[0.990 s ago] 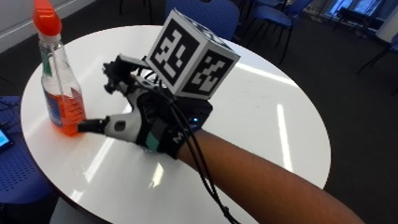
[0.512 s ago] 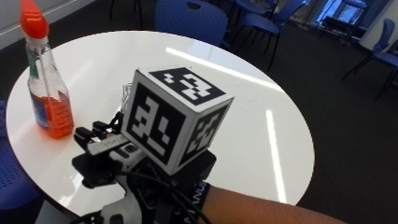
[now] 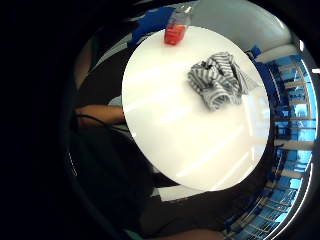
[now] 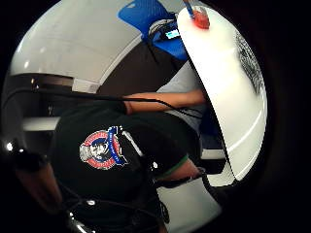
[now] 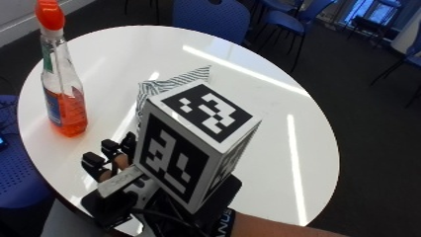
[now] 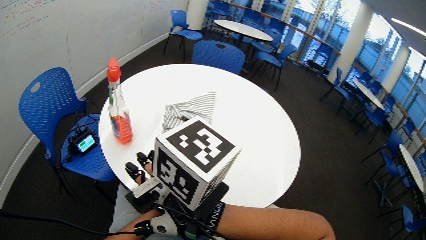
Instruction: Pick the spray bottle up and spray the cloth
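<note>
The right hand [image 5: 115, 168] has drawn back from the spray bottle [image 5: 61, 79] to the surface's [image 5: 263, 118] near edge, fingers [image 5: 105, 153] seemingly relaxed and empty, so the pickup remains undone.

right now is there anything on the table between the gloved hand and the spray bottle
Nothing visible does. The gloved right hand is near the table's front edge, and the spray bottle stands upright near the left edge, with only bare white tabletop between them. The striped cloth lies farther in, off that path.
</note>
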`<state>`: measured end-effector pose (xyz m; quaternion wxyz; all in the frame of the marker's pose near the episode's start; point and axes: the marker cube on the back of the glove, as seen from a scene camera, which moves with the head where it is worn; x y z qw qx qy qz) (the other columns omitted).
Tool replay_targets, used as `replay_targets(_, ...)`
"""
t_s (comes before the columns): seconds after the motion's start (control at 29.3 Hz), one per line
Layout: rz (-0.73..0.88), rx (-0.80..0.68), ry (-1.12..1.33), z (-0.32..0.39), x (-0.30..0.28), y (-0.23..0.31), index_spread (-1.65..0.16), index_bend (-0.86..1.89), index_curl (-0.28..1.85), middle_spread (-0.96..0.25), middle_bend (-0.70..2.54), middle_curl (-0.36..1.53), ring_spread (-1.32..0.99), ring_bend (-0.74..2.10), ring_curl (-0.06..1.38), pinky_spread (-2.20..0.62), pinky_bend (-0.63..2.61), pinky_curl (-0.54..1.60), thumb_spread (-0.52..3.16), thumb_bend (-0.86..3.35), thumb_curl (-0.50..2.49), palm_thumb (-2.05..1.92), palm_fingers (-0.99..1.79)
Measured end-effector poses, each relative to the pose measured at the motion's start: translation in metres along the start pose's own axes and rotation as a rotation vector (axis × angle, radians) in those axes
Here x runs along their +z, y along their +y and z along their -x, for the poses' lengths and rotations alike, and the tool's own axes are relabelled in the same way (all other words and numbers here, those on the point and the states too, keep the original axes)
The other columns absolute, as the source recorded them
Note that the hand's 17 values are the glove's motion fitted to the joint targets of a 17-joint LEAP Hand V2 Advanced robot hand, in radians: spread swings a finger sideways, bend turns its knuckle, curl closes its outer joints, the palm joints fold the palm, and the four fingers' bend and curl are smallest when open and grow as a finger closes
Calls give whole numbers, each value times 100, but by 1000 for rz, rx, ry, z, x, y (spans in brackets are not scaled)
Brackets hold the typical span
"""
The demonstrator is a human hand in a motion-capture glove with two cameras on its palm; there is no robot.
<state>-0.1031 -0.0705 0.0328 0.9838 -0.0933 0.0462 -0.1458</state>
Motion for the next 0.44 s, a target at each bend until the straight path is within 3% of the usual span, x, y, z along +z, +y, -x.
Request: replay_targets(0.44, 15, 8, 6, -5, -1, 0, -40, 15, 24, 4, 25, 35, 4, 28, 29, 22, 38, 35, 102, -2, 31, 29, 19)
